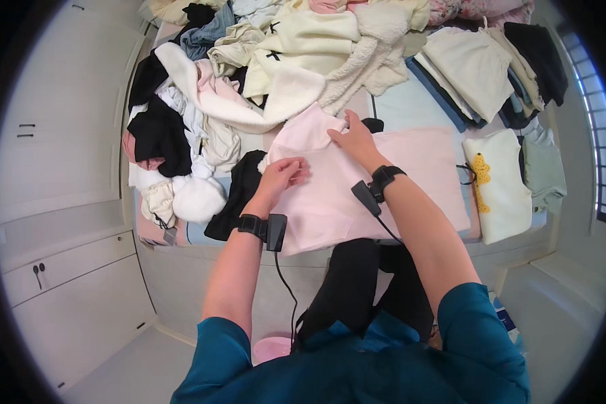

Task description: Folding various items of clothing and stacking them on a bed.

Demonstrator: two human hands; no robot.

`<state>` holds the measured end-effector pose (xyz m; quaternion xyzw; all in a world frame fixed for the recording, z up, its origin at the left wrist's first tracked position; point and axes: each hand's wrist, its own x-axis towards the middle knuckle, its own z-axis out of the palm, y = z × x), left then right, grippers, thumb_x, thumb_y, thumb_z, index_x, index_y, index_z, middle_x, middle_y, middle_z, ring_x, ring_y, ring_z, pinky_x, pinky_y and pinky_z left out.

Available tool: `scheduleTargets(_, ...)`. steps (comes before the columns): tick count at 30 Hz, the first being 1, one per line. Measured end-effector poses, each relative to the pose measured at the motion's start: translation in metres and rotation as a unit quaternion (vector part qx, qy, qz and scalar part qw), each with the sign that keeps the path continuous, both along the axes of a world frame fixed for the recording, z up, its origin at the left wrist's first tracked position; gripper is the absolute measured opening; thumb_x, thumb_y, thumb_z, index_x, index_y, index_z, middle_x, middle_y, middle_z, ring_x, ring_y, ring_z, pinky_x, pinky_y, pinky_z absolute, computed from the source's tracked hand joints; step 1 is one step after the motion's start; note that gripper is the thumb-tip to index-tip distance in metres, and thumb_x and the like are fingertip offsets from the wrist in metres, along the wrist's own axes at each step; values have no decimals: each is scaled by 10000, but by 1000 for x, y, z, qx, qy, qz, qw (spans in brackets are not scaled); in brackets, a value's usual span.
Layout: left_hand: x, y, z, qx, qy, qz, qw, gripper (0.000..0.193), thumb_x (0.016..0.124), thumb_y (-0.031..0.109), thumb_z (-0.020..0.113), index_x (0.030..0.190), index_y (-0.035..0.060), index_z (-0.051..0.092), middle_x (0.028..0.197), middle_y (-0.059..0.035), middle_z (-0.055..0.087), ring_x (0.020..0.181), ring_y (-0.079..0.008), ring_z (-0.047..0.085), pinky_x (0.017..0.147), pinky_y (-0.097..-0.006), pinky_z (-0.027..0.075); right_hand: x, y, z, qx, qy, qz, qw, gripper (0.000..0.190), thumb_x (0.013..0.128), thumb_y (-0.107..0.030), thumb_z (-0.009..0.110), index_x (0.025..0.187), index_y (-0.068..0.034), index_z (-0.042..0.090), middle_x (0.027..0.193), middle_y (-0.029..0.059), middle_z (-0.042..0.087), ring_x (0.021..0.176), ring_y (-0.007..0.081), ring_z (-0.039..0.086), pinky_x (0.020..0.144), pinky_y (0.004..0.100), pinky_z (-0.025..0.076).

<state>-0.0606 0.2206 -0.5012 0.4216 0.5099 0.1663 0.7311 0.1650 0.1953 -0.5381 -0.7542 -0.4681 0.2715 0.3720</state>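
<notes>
A pale pink garment (318, 202), apparently a hooded top, lies spread on the bed before me. Its upper part (308, 129) points away from me. My left hand (284, 174) is over the garment's left side, fingers loosely curled with no cloth visible in them. At the right edge of the upper part is my right hand (357, 140), thumb and fingers apart; whether it touches the fabric is unclear. Under the garment's left edge, a black garment (240, 197) partly shows. Part of the pink cloth is hidden behind my wrists.
Heaped clothes, including a cream garment with black bows (303, 38) and a white fluffy piece (293, 91), cover the far and left bed. Folded trousers (469, 65) and a folded white top with yellow decoration (502, 187) lie right. White cabinets (65, 126) stand left.
</notes>
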Motion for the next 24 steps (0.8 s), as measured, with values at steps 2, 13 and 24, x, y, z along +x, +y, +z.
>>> scheduleTargets(2, -10, 4, -8, -53, 7, -26, 998, 320, 960, 245, 475, 1152, 0, 549, 1091, -94, 614, 977, -172, 614, 849, -281, 495, -15, 15, -2, -28, 47, -11, 998, 682, 750, -237, 705, 1279, 71, 404, 1046, 173, 597, 773, 180, 644, 720, 300, 505)
scheduleTargets(13, -21, 23, -40, -159, -22, 73, 984, 723, 896, 586, 422, 1206, -66, 451, 1156, -176, 574, 1032, -256, 590, 884, -370, 493, -30, 13, -4, -81, 172, -46, 981, 462, 695, -260, 724, 1025, 51, 634, 754, 146, 667, 720, 227, 663, 684, 297, 516)
scheduleTargets(24, -47, 31, -61, -216, -78, 109, 967, 883, 757, 784, 417, 1135, -5, 530, 1057, -89, 631, 932, -218, 620, 819, -373, 467, -58, -52, 22, 170, -238, 295, 910, 225, 746, -139, 614, 964, -148, 669, 718, 47, 577, 710, 227, 605, 563, 357, 475)
